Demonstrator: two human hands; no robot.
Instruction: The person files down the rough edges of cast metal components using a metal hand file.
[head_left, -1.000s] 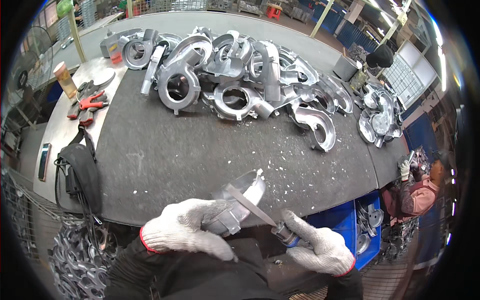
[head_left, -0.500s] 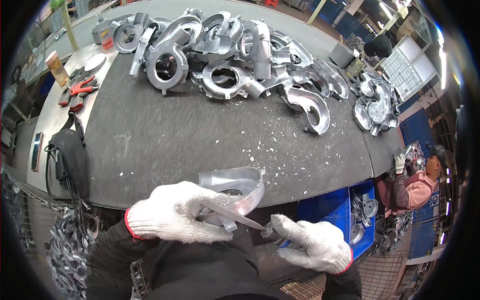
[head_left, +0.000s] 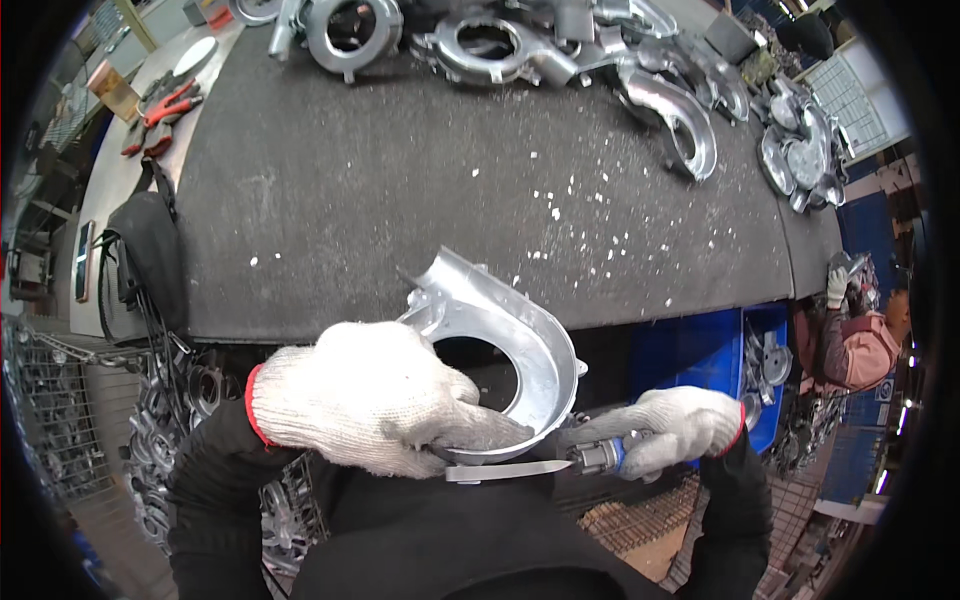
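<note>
A silver cast-metal housing (head_left: 545,350), ring-shaped with a trough-like spout, is tilted over the near edge of the table. My left hand (head_left: 370,400), in a white knitted glove with a red cuff, grips its left and lower rim. My right hand (head_left: 690,430), gloved alike, is closed around a hand tool (head_left: 600,457) with a grey metal head and a bit of blue showing. From that head a long, flat, narrow blade points left, just below the housing's lower rim. Whether blade and rim touch, I cannot tell.
More castings (head_left: 480,50) are heaped along the table's far side. Pale chips are scattered over the dark tabletop (head_left: 380,210). A blue bin (head_left: 690,360) with metal parts stands at the right, a black bag (head_left: 145,250) at the left. Beyond the bin, a co-worker (head_left: 860,350) handles parts.
The housing has been turned and raised toward me, its spout now pointing up and left. The tool's blade has swung from inside the housing to below its rim. The view has tipped downward.
</note>
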